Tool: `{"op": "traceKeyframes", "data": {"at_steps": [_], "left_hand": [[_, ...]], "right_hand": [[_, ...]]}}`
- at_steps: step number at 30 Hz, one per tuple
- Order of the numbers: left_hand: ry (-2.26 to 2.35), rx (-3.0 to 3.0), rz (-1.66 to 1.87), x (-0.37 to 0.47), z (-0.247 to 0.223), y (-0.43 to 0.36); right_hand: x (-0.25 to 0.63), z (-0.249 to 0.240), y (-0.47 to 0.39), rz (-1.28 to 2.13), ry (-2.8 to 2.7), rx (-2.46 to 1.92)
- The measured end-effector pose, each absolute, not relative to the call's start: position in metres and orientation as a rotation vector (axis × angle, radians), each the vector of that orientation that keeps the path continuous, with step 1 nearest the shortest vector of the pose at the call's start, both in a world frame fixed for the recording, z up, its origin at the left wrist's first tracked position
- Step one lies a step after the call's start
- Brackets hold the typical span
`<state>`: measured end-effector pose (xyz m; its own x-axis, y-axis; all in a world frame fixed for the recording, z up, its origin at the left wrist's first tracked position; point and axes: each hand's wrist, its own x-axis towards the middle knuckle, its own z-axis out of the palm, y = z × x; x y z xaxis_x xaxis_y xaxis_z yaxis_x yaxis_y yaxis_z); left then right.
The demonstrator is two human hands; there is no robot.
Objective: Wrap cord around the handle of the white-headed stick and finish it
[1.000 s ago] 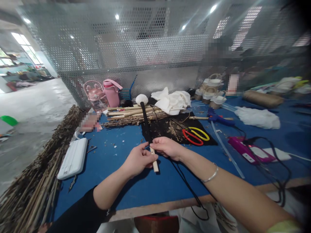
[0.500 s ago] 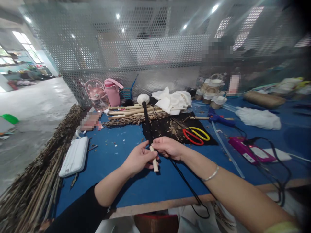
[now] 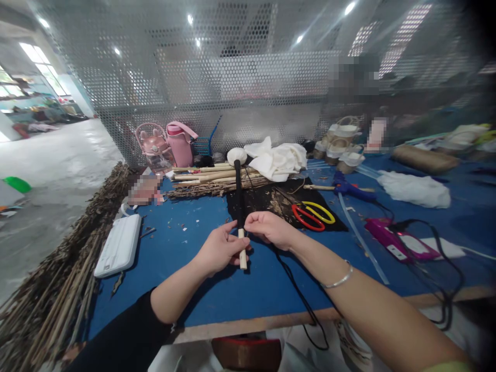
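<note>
A pale wooden stick [image 3: 243,256] with a round white padded head [image 3: 236,155] at its far end points away from me. Black wrapping [image 3: 238,194] covers its upper length, and the near end is bare wood. My left hand [image 3: 217,249] is closed around the bare part, thumb on top. Just right of the wrapping's lower edge, my right hand [image 3: 269,230] pinches a black cord, whose loose length [image 3: 298,292] trails below and hangs over the table edge. The exact grip point on the cord is partly hidden by the fingers.
Scissors [image 3: 315,216] with red and yellow handles lie on a black cloth [image 3: 263,206]. Behind are sticks [image 3: 209,178] and white cloth [image 3: 277,159]. A blue glue gun [image 3: 352,190] and magenta power strip [image 3: 401,240] lie right, a white power bank [image 3: 118,245] left, beside dried stalks [image 3: 73,268].
The stick has turned slightly, its near end moving left and its head right, so it stands straighter. My right hand has shifted a little up and away from the stick.
</note>
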<state>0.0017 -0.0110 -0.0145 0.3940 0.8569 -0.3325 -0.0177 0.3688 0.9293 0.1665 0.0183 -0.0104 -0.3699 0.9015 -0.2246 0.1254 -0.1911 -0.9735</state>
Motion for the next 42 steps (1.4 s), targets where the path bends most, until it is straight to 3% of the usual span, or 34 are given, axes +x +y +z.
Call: {"op": "traceKeyframes", "data": {"at_steps": [19,37,42], "left_hand": [[1.120,1.170,0.656,0.002,-0.022,-0.010],[0.769,0.959,0.704,0.005,-0.013,-0.014],[0.851,1.071,0.638,0.005,-0.015,-0.013]], "right_hand": [[0.162,-0.015,0.020,1.693,-1.316,-1.225],[0.172,-0.016,0.021,2.044,-1.265,-1.069],[0.167,-0.023,0.019,2.013,-1.288,-1.064]]}}
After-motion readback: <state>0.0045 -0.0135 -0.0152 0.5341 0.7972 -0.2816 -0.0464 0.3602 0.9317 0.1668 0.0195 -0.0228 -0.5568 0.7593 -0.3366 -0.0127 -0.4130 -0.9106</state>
